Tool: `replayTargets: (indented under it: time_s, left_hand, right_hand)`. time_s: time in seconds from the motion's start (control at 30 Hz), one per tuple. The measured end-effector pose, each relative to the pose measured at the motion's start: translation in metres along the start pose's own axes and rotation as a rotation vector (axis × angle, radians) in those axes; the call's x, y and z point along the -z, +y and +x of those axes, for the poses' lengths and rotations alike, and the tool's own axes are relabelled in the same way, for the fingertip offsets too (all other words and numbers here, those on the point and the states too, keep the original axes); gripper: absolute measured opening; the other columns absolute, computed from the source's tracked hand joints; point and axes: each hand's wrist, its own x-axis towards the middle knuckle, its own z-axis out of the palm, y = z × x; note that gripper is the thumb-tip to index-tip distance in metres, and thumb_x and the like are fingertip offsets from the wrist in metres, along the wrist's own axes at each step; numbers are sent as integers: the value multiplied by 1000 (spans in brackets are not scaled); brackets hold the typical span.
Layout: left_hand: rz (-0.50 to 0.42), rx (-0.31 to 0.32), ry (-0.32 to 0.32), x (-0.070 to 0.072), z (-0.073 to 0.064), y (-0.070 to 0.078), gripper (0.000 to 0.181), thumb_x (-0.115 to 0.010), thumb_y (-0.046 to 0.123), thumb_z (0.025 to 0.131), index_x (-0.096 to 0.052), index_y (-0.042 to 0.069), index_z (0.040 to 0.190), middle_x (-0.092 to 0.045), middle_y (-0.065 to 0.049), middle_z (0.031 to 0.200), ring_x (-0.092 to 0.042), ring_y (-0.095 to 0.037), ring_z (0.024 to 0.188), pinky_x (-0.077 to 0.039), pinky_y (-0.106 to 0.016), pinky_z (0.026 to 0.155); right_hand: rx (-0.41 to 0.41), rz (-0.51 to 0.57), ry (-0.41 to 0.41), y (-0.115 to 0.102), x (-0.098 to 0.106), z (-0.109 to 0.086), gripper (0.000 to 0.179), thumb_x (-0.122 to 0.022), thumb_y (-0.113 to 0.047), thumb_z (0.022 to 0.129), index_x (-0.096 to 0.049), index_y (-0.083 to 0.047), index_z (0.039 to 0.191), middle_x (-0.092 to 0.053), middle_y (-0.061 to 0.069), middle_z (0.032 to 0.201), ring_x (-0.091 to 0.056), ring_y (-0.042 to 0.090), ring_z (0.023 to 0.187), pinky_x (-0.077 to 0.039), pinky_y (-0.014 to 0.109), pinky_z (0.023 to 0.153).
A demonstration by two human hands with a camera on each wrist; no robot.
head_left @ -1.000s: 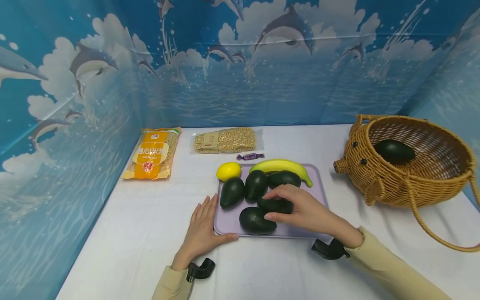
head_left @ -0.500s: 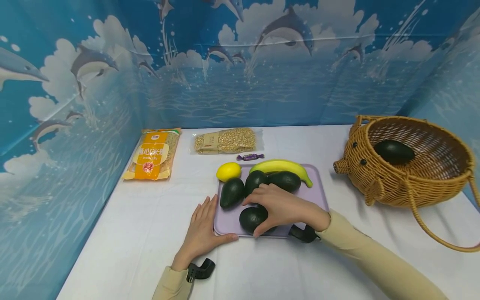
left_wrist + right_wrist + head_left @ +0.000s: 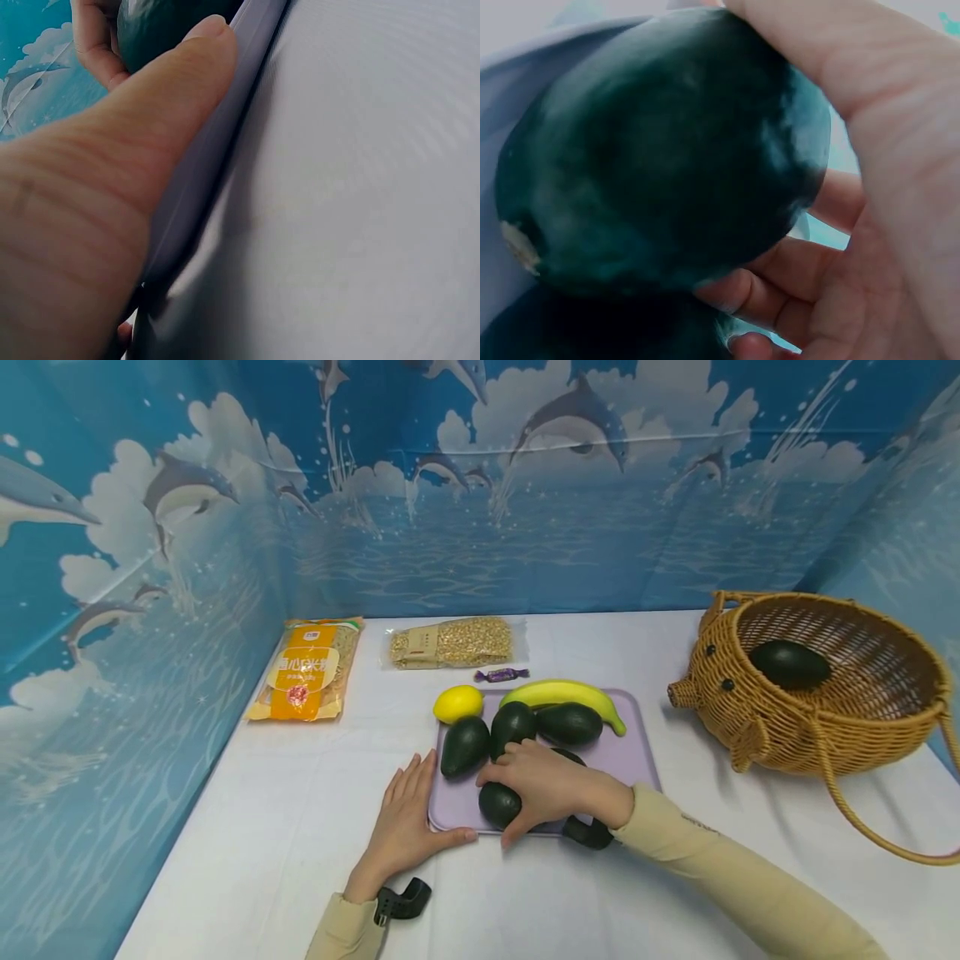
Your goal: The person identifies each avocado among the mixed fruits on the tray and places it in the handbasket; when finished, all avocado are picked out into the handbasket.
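Observation:
A lilac tray (image 3: 630, 752) in the middle of the table holds several dark green avocados and a banana (image 3: 562, 691). My right hand (image 3: 542, 781) curls round the front avocado (image 3: 498, 802), and the right wrist view shows that avocado (image 3: 667, 150) filling the palm with fingers wrapped under it. My left hand (image 3: 408, 814) lies flat on the table against the tray's front left corner, its thumb (image 3: 150, 112) pressed along the tray rim (image 3: 217, 150). Other avocados (image 3: 465, 745) sit behind the hand.
A yellow lemon (image 3: 458, 702) lies just off the tray's back left corner, a wrapped candy (image 3: 501, 674) behind it. Two food packets (image 3: 307, 668) lie at the back left. A wicker pig-shaped basket (image 3: 817, 727) at the right holds one avocado (image 3: 789, 663).
My right hand moved left across the tray, from the middle avocado to the front one, and its fingers closed round it. The left hand stayed put.

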Motion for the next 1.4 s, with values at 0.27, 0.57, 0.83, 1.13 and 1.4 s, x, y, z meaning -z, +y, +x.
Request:
replayTargets:
  time_s: [0.27, 0.57, 0.83, 1.13, 1.4]
  left_hand:
    - [1, -4, -2, 0, -1, 0, 120, -65, 73, 69, -10, 6, 153, -19, -16, 155, -8, -25, 143, -3, -43, 113]
    - [14, -4, -13, 0, 3, -1, 121, -64, 74, 70, -8, 7, 153, -17, -14, 155, -6, -24, 143, -2, -42, 114]
    - [11, -5, -13, 0, 2, 0, 121, -64, 74, 69, -8, 6, 153, -19, -14, 155, -6, -23, 143, -2, -43, 114]
    - [-1, -2, -7, -1, 1, -1, 121, -64, 75, 69, -8, 6, 153, -17, -14, 155, -6, -23, 143, -2, -43, 114]
    - [-6, -6, -1, 0, 0, 1, 121, -66, 72, 69, -10, 4, 152, -18, -15, 155, -8, -24, 143, -3, -43, 114]
  right_hand:
    - [-11, 36, 42, 0, -6, -4, 71, -80, -58, 65, -62, -17, 120, -63, 1, 106, -52, 16, 94, -40, 33, 79]
    - [-8, 96, 102, 2, -4, -11, 69, -78, -57, 68, -59, -20, 123, -60, -2, 108, -51, 15, 100, -40, 39, 93]
    - [-22, 209, 184, 1, -6, -22, 70, -69, -64, 74, -55, -23, 129, -56, -10, 114, -51, 9, 102, -44, 37, 91]
    - [-33, 318, 322, 3, -10, -34, 72, -66, -65, 75, -50, -24, 132, -53, -16, 122, -50, 3, 109, -46, 36, 91]
    - [-88, 407, 400, 5, -7, -47, 71, -71, -60, 74, -50, -22, 131, -51, -11, 126, -51, 8, 111, -47, 41, 91]
